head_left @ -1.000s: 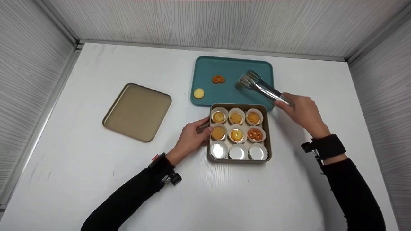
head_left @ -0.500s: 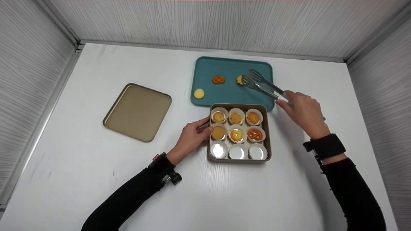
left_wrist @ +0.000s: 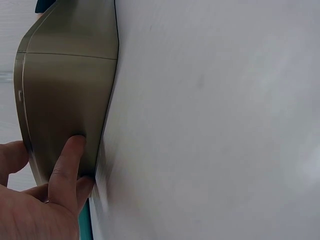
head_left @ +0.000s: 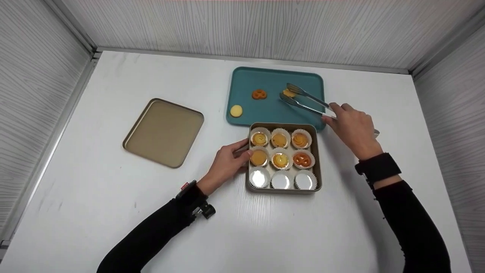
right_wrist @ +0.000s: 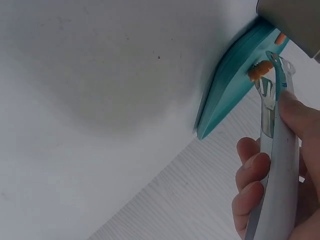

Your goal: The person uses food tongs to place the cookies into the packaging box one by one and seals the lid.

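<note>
My right hand [head_left: 352, 131] grips metal tongs [head_left: 307, 108] by the handles. Their slotted tips are spread on either side of a golden cookie [head_left: 289, 93] over the teal tray [head_left: 273, 113]; the right wrist view shows the same cookie [right_wrist: 259, 70] between the tips. My left hand [head_left: 227, 161] holds the left side of a gold square tin [head_left: 283, 190], thumb at the rim and fingers against the outer wall [left_wrist: 70, 100]. Inside the tin, paper cups hold cookies in the two far rows. Bare cups [head_left: 281, 180] fill the near row.
A pretzel-shaped cookie [head_left: 259, 94] and a round pale yellow cookie [head_left: 236, 111] lie on the tray's left half. The tin stands just in front of the tray. To the left, a shallow gold lid [head_left: 165, 132] lies on the white table [head_left: 94, 182].
The tongs' tips have swung apart and shifted, so the golden cookie now lies between them. My right hand has turned slightly with the tongs. The left hand and the tin keep their place.
</note>
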A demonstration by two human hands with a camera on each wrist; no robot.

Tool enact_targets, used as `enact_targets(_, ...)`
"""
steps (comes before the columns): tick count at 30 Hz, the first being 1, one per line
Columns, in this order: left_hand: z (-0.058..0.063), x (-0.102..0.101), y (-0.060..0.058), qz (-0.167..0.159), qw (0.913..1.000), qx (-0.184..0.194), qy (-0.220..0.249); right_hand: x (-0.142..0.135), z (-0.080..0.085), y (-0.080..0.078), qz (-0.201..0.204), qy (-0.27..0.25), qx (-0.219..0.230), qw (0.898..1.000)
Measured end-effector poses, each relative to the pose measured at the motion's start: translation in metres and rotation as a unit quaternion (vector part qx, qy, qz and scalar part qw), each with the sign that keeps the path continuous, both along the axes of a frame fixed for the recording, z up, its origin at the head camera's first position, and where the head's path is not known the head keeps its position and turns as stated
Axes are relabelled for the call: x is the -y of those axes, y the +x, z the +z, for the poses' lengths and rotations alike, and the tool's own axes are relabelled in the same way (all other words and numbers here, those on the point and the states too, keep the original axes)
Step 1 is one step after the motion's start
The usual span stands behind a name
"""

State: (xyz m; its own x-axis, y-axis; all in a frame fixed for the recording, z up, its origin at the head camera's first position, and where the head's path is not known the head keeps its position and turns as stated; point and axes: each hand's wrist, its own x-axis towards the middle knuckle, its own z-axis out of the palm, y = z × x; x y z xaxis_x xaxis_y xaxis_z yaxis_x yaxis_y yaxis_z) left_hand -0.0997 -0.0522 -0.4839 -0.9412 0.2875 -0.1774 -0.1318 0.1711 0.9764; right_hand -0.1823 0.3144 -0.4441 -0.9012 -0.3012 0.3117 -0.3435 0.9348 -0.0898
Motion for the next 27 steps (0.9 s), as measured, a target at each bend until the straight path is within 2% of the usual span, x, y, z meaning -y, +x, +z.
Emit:
enact_targets(6, 0.0008, -0.0006, 0.0004, 0.003, 1.0000, 0.005, -0.002, -0.0008, -0.0024, -0.0007, -0.003, 0.007, -0.009, 1.000)
enact_targets(13, 0.0002, -0.0008, 0.0003, 0.000, 0.9996, 0.020, 0.020, -0.0011, -0.0046, -0.0019, -0.013, 0.000, -0.014, 1.000)
enact_targets(27, 0.0001, 0.0002, 0.0001, 0.003, 0.9996, 0.025, 0.016, -0.0037, -0.0025, 0.0018, -0.021, -0.016, -0.020, 0.999)
